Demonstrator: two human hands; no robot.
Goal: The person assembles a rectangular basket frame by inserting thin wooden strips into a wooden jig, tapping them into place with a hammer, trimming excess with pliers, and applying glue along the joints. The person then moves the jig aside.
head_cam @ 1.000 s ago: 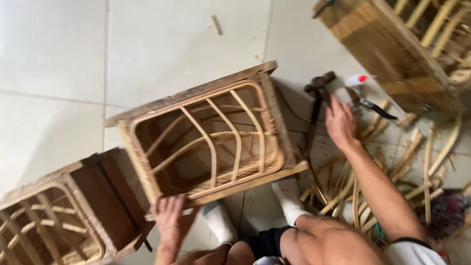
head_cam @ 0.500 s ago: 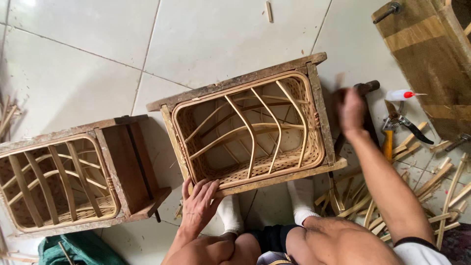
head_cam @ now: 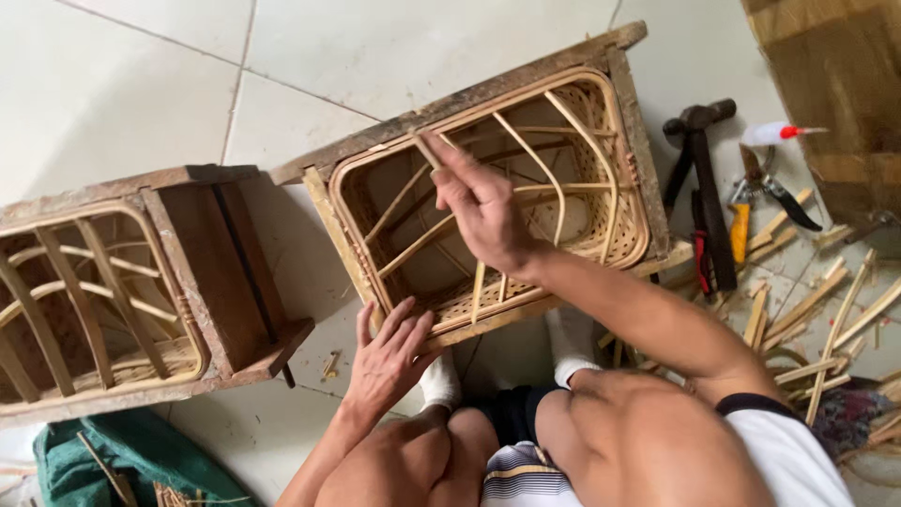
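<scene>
The right hand (head_cam: pixel 483 202) pinches 1 thin pale rattan strip (head_cam: pixel 427 150) over the square wood-framed woven rattan basket (head_cam: pixel 601 202) on the tiled floor (head_cam: pixel 141 84). The left hand (head_cam: pixel 389 352), fingers spread, braces its near rim. If that brace slips, the strip could probably snap.

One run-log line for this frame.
left hand: on rattan basket frame edge | right hand: holding thin rattan stick | hammer: on floor

We see a pale tan rattan frame (head_cam: pixel 488 202), white floor tiles (head_cam: pixel 141 75), white socks (head_cam: pixel 568 343), a green cloth (head_cam: pixel 75 460), and orange-handled pliers (head_cam: pixel 741 221) beside a black hammer (head_cam: pixel 699 178).
</scene>
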